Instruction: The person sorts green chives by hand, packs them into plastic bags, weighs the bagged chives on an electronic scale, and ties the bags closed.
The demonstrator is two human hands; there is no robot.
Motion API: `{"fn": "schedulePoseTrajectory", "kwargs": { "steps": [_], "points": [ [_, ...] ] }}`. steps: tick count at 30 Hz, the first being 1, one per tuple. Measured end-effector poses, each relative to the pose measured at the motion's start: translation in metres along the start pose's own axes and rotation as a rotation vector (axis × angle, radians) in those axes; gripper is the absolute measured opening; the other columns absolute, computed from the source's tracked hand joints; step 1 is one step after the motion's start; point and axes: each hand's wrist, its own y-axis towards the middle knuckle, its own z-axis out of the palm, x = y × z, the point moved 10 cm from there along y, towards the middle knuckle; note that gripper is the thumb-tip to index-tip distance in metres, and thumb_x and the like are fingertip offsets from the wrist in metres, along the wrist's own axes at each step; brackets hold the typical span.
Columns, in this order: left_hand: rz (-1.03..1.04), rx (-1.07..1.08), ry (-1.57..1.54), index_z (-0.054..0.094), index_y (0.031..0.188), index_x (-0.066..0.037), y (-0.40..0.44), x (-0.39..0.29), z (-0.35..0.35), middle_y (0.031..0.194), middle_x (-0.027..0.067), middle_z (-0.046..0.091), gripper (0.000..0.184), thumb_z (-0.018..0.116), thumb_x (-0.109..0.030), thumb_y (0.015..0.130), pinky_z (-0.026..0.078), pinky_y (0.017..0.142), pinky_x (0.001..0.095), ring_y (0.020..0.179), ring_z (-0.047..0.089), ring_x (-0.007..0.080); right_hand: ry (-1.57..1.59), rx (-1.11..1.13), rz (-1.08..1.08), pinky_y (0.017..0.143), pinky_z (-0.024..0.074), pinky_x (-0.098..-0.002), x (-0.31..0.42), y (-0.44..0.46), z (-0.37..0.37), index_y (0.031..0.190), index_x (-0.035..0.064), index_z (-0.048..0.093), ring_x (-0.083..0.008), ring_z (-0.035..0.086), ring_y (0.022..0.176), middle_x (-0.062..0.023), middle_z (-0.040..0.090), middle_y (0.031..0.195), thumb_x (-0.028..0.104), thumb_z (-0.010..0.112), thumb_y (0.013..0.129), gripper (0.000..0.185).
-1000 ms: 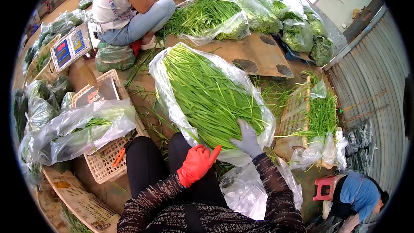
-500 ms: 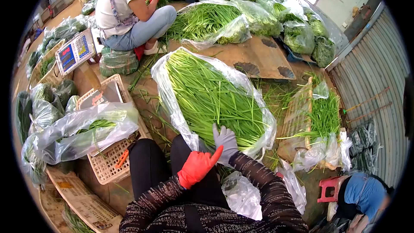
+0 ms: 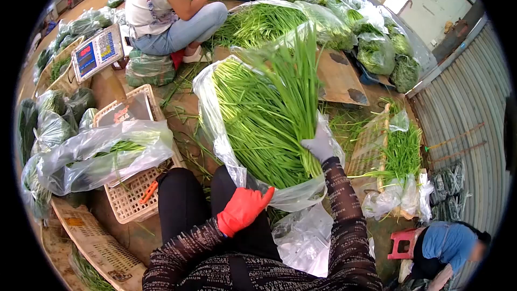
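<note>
A large clear plastic bag (image 3: 218, 129) lies spread in front of my knees, filled with long green chives (image 3: 250, 113). My right hand (image 3: 321, 143), in a grey glove, grips the stem end of a bunch of chives (image 3: 299, 83) at the bag's right side. The bunch stands upright, its leaves fanning away from me. Above my knee, my left hand (image 3: 243, 213), in a red glove, has one finger stretched out and the others curled under. It is beside the bag's near rim; whatever those curled fingers may hold is hidden.
A digital scale (image 3: 98, 54) stands left, behind a crate (image 3: 132, 202) bearing a wrapped bundle (image 3: 107, 156) and an orange-handled tool (image 3: 149, 192). Another crate of greens (image 3: 401, 151) is right. One person (image 3: 172, 16) sits ahead, another (image 3: 449, 245) lower right. Crumpled plastic (image 3: 304, 240) lies near me.
My right hand has moved right and away from me, taking hold of a bunch of chives and raising its leaves off the pile. The left hand stays nearly where it was.
</note>
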Motion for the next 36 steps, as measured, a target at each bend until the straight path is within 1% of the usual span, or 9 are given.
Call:
{"fn": "schedulePoseTrajectory", "kwargs": {
  "steps": [5,8,10,13,19,24,28,35,36],
  "points": [
    [0.026,0.159,-0.41,0.044,0.129,-0.004,0.03,0.008,-0.05,0.09,0.0178,0.06,0.072,0.071,-0.018,0.063,0.046,0.066,0.0427,0.075,0.058,0.0367,-0.092,0.1,0.009,0.096,0.0388,-0.0357,0.004,-0.01,-0.001,0.137,-0.0053,0.025,-0.0353,0.049,0.115,-0.0284,0.049,0.124,0.03,0.074,0.069,0.09],
    [0.099,-0.246,-0.573,0.046,0.127,-0.005,0.056,0.004,-0.113,0.105,0.0165,0.06,0.063,0.069,-0.017,0.07,0.046,0.08,0.0374,0.09,0.06,0.0312,0.039,-0.011,0.082,0.095,0.0387,-0.0348,-0.021,-0.026,-0.023,0.133,-0.0051,0.031,-0.0319,0.051,0.113,-0.0257,0.051,0.121,0.028,0.067,0.078,0.074],
    [-0.378,-0.051,-1.858,0.048,0.126,-0.006,0.067,0.021,-0.062,0.114,0.0113,0.058,0.052,0.066,-0.018,0.079,0.043,0.091,0.0352,0.102,0.057,0.0253,0.138,-0.032,0.226,0.091,0.0412,-0.0323,-0.068,-0.04,-0.027,0.126,-0.0056,0.041,-0.0266,0.054,0.105,-0.0227,0.055,0.114,0.024,0.063,0.081,0.059],
    [-0.665,0.075,-2.181,0.045,0.128,-0.006,0.078,0.021,0.05,0.121,0.0068,0.054,0.048,0.062,-0.021,0.086,0.042,0.094,0.0359,0.108,0.053,0.0217,0.045,-0.097,0.25,0.085,0.0446,-0.0323,-0.104,-0.067,-0.028,0.111,-0.0067,0.054,-0.022,0.059,0.095,-0.0176,0.062,0.102,0.018,0.06,0.081,0.039],
    [-0.96,0.063,-2.156,0.037,0.132,-0.007,0.062,0.014,0.14,0.122,0.0062,0.052,0.054,0.059,-0.029,0.088,0.042,0.093,0.0362,0.109,0.051,0.0202,-0.115,0.043,0.29,0.082,0.0463,-0.0396,-0.04,-0.099,0.018,0.112,-0.0009,0.054,-0.0349,0.06,0.092,-0.0237,0.06,0.105,0.023,0.053,0.083,0.038],
    [-0.82,-0.026,-2.517,0.057,0.106,-0.009,0.066,0.022,0.163,0.094,0.0052,0.063,0.032,0.058,-0.036,0.088,0.05,0.075,0.0371,0.085,0.06,0.0229,-0.118,-0.065,-0.237,0.08,0.0479,-0.0377,0.071,-0.13,0.047,0.119,0.001,0.051,-0.0317,0.06,0.089,-0.0197,0.059,0.105,0.014,0.049,0.087,0.034],
    [-1.047,0.081,-2.784,0.054,0.107,0.0,0.053,0.009,0.145,0.099,0.0146,0.061,0.041,0.054,-0.037,0.09,0.05,0.086,0.0454,0.092,0.06,0.0308,0.595,-0.267,0.237,0.087,0.0462,-0.0306,0.017,-0.125,0.002,0.124,-0.0032,0.047,-0.0229,0.058,0.098,-0.0144,0.059,0.11,0.0,0.043,0.086,0.038],
    [-1.049,-0.035,-2.445,0.055,0.112,-0.003,0.045,0.018,0.162,0.102,0.0092,0.063,0.039,0.047,-0.036,0.093,0.05,0.082,0.0429,0.089,0.061,0.0246,0.419,-0.115,0.222,0.093,0.0416,-0.0296,-0.024,-0.118,0.058,0.122,-0.0083,0.046,-0.0223,0.056,0.105,-0.0159,0.058,0.113,-0.002,0.044,0.085,0.038],
    [-0.801,-0.001,-2.406,0.053,0.116,-0.01,0.05,0.018,0.169,0.105,0.0042,0.061,0.033,0.049,-0.032,0.093,0.049,0.081,0.0414,0.09,0.06,0.0203,0.512,-0.1,0.264,0.095,0.0406,-0.0295,-0.001,-0.122,0.059,0.123,-0.006,0.047,-0.0231,0.055,0.107,-0.0166,0.058,0.114,-0.001,0.043,0.084,0.039]
  ]
}}
